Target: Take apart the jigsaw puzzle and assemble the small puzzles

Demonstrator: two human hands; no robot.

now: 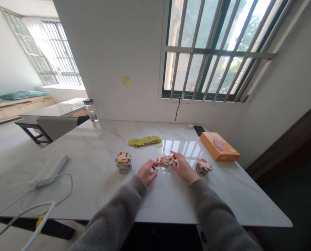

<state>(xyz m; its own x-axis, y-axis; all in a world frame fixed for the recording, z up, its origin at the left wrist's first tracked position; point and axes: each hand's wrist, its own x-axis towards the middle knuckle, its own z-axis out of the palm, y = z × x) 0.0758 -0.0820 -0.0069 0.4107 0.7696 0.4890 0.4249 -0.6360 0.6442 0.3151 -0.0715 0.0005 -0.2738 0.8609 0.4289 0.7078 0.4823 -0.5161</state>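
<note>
Between my hands lies a small loose pile of jigsaw puzzle pieces (162, 160), pink with dark red patches. My left hand (147, 172) is at the pile's left edge, its fingers bent with a gap between thumb and forefinger and nothing seen in it. On the other side, my right hand (183, 168) has thumb and fingers around a puzzle piece (172, 161) at the pile's right edge. A neat stack of pieces (124, 162) stands left of my left hand. Right of my right hand is another stack (204, 166).
Behind the pile, a fanned row of yellow-green pieces (145, 141) lies on the white marbled table (168, 202). An orange box (220, 146) and a black phone (199, 130) are at the right. A white power strip (52, 170) with cables lies left; a bottle (91, 111) stands at the back corner.
</note>
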